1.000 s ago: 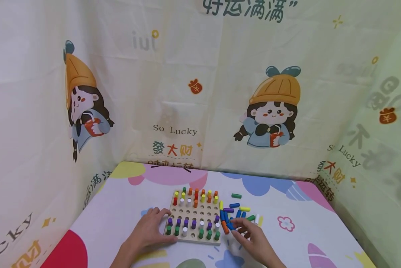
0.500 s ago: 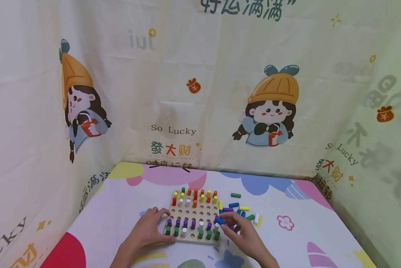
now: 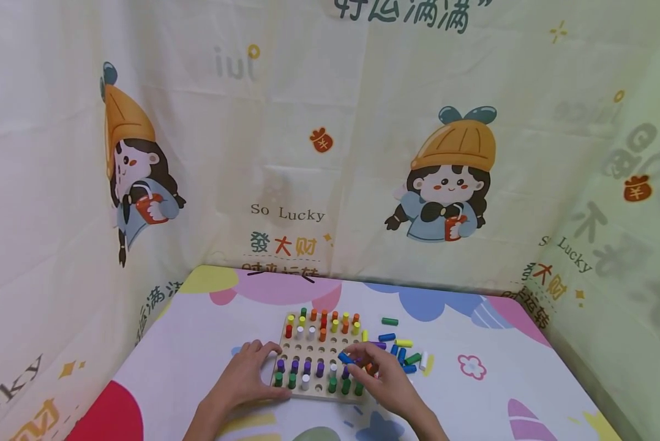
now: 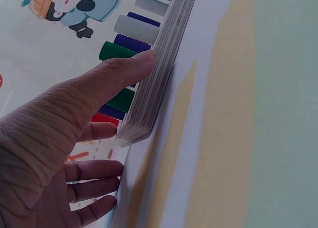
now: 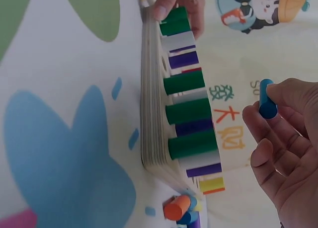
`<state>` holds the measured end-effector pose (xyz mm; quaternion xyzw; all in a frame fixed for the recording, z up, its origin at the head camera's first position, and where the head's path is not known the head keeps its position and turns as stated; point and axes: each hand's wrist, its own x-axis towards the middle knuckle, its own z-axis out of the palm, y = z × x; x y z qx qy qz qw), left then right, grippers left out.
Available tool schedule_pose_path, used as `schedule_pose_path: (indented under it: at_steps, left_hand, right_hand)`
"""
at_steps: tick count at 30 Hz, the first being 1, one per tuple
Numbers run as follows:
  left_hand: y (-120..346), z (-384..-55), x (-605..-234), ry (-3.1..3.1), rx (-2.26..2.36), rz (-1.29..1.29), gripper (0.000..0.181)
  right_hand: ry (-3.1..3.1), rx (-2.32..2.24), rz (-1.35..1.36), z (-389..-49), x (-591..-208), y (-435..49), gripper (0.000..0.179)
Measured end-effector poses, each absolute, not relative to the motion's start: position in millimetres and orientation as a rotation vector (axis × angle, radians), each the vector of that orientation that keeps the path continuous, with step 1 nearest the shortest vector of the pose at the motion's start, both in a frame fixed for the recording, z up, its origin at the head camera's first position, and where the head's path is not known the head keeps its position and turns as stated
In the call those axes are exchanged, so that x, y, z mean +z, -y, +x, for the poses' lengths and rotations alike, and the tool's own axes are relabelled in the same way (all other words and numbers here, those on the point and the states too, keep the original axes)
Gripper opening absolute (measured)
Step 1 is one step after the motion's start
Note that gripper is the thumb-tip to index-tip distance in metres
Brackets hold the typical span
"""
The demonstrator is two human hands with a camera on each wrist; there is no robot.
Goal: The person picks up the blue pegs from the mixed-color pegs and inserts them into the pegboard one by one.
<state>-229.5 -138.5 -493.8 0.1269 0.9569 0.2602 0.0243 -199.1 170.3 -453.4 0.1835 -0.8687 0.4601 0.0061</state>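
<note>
A square wooden pegboard (image 3: pixel 330 398) lies on the table, with coloured pegs upright in its front and back rows and bare holes between. My left hand (image 3: pixel 245 376) rests at its front left corner. In the left wrist view the straight thumb (image 4: pixel 119 76) lies along the board's front edge, and the index fingertip is by the corner; the other fingers stay apart from it. Between right thumb and fingers I pinch a blue peg (image 5: pixel 268 101). That right hand (image 3: pixel 382 373) is over the board's right part, the peg tilted above the holes.
Loose pegs lie right of the board, among them a green peg (image 3: pixel 389 321), a yellow peg (image 3: pixel 404 343) and a white peg (image 3: pixel 423 360). An orange peg (image 5: pixel 176 208) lies by the board's edge. Printed cloth walls (image 3: pixel 363 184) enclose the patterned table (image 3: pixel 462 398).
My right hand has moved left with the blue peg, from the loose pegs to above the pegboard. The left hand and the board have stayed in place.
</note>
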Motion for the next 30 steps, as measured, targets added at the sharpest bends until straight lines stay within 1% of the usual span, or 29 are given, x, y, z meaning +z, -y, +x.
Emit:
schedule_pose_path:
  at_steps: [7, 13, 30]
  left_hand:
    - [139.3, -228.5, -493.7, -2.968, 0.806, 0.388, 0.083]
    - [138.5, -226.1, -495.2, -2.97, 0.821, 0.427, 0.083]
    - [137.8, -226.2, -499.0, -2.982, 0.786, 0.432, 0.081]
  right_hand:
    - [2.714, 1.441, 0.643, -204.9, -455.6, -160.4, 0.022]
    - [2.728, 1.455, 0.638, -209.1, -457.8, -154.8, 0.018]
    - [2.726, 1.4, 0.675, -221.5, -456.0, -136.1, 0.016]
